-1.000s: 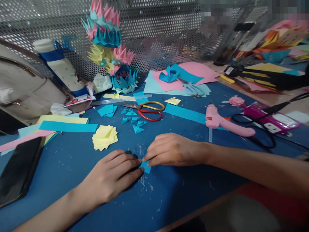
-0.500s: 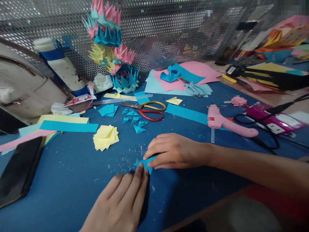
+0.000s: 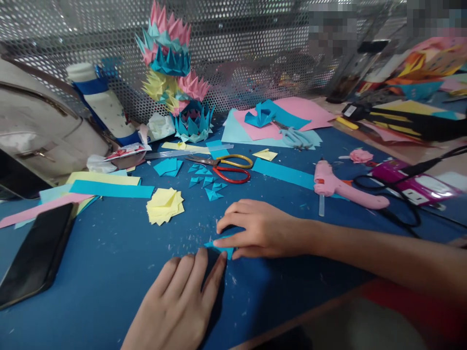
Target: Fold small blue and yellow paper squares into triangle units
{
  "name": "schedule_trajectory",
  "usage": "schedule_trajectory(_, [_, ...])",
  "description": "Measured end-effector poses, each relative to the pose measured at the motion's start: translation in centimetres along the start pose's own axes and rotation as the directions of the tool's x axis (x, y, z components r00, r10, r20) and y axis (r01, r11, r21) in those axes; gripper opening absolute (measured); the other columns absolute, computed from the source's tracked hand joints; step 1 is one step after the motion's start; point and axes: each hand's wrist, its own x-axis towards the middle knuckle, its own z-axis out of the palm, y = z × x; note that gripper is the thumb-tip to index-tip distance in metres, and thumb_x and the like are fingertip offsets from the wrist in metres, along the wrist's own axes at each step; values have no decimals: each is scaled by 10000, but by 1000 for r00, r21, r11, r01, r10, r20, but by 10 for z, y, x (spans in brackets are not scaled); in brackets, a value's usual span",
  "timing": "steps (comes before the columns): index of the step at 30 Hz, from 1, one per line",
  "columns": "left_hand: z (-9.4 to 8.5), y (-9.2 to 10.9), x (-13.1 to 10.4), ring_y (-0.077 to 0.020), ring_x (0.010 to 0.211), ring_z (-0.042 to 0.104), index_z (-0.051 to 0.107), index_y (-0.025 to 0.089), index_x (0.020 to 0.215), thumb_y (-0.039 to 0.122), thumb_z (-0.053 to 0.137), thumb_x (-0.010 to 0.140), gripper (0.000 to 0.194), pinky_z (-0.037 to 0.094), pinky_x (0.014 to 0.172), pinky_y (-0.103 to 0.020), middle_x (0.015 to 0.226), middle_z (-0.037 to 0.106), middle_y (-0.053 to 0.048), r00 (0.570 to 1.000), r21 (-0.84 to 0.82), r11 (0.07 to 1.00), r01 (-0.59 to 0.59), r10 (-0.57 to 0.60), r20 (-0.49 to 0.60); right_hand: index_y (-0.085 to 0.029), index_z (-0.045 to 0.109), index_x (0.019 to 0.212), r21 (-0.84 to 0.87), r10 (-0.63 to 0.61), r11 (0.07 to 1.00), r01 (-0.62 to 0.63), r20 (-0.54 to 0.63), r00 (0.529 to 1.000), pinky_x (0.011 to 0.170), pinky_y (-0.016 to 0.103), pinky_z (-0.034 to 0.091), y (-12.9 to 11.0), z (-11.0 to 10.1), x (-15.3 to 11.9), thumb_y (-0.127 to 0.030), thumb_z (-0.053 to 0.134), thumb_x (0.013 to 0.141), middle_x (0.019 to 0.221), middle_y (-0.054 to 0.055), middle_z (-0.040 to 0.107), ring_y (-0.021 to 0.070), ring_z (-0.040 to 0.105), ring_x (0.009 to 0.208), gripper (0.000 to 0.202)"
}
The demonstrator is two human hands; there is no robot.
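Head view: two bare hands meet over a small blue paper

From where I stand, I see the small blue paper (image 3: 226,251) lying on the blue table (image 3: 146,272), under the right hand (image 3: 260,228). That hand's index finger rests across it, the thumb by its near edge, the two slightly apart. The left hand (image 3: 175,301) comes in from the near side, thumb and index finger spread, the thumb tip right at the paper's near edge.

Beyond them sit some little folded blue pieces (image 3: 214,193), with red-and-yellow-handled scissors (image 3: 235,167) lying just behind. A stack of yellow paper squares (image 3: 165,206) is left of those pieces, and farther left, paper strips (image 3: 113,188) overlap near a black phone (image 3: 38,253). Over on the right, a pink glue gun (image 3: 341,187) lies near a magenta power strip (image 3: 412,187). At the back, a tall stack of spiky folded-paper rings (image 3: 170,61) rises before a perforated metal panel (image 3: 248,48), with a white-and-blue bottle (image 3: 105,107) leaning left of it.
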Motion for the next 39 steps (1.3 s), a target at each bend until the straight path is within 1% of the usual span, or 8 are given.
schedule_trajectory(4, [-1, -2, 4, -251, 876, 520, 562, 167, 1381, 159, 505, 863, 521, 413, 802, -356, 985, 628, -96, 1000, -7, 1000, -7, 7, -22, -248, 685, 1213, -88, 61, 994, -62, -11, 998, 782, 343, 346, -10, -3, 5, -402, 502, 1019, 1081, 75, 647, 209, 505, 935, 308])
schedule_trajectory(12, [-12, -6, 10, -262, 872, 510, 463, 160, 1447, 46, 508, 819, 640, 420, 777, -379, 996, 584, -91, 994, -91, 996, -6, 16, 110, -193, 738, 858, -61, 242, 970, -234, 305, 921, 688, 327, 277, -8, -50, -8, -298, 437, 1045, 703, 24, 666, 155, 518, 684, 369])
schedule_trajectory(16, [-4, -17, 19, -281, 924, 510, 534, 189, 1304, 57, 465, 894, 436, 428, 787, -419, 1144, 559, -122, 1000, -303, 953, 9, -3, 21, -163, 675, 778, -69, 194, 980, -188, 88, 977, 666, 306, 294, -2, -34, -7, -339, 340, 1076, 750, 35, 668, 147, 515, 687, 482])
schedule_trajectory(19, [9, -27, 28, -274, 1071, 503, 502, 194, 1218, 139, 569, 937, 294, 419, 898, -431, 1225, 544, -97, 986, -659, 738, 147, -160, 41, -170, 661, 915, -27, 146, 989, -146, 31, 989, 668, 279, 330, 0, -17, -1, -522, 385, 1040, 851, 47, 673, 161, 539, 768, 464])
schedule_trajectory(21, [17, -33, 34, -247, 1027, 521, 494, 194, 1149, 167, 620, 927, 258, 437, 874, -402, 1136, 570, -69, 977, -709, 679, 190, -203, 67, -167, 636, 979, -3, 158, 987, -158, 24, 987, 666, 270, 347, -1, -9, 2, -615, 465, 977, 896, 54, 674, 175, 555, 809, 479])
schedule_trajectory(25, [26, -38, 43, -216, 982, 539, 537, 203, 1052, 149, 651, 906, 193, 437, 861, -375, 1047, 583, -33, 963, -761, 608, 226, -256, 82, -170, 612, 954, 96, 224, 970, -225, 27, 974, 661, 260, 347, -8, -2, 7, -445, 528, 993, 856, 33, 656, 153, 551, 764, 291])
schedule_trajectory(32, [24, -44, 50, -183, 882, 599, 588, 183, 799, 258, 610, 935, 156, 477, 788, -322, 947, 598, -33, 940, -828, 497, 259, -326, 99, -184, 480, 797, 635, 555, 592, -496, 125, 822, 550, 227, 314, -14, -8, 10, -316, 537, 955, 596, -55, 535, 94, 470, 541, 213])
schedule_trajectory(39, [22, -42, 50, -189, 847, 594, 549, 185, 713, 207, 546, 941, 229, 421, 816, -366, 874, 600, -11, 945, -788, 556, 264, -315, 94, -175, 465, 699, 264, 471, 842, -471, 65, 880, 696, 272, 306, -12, -6, 9, -206, 655, 852, 695, -43, 493, 116, 435, 697, 246])
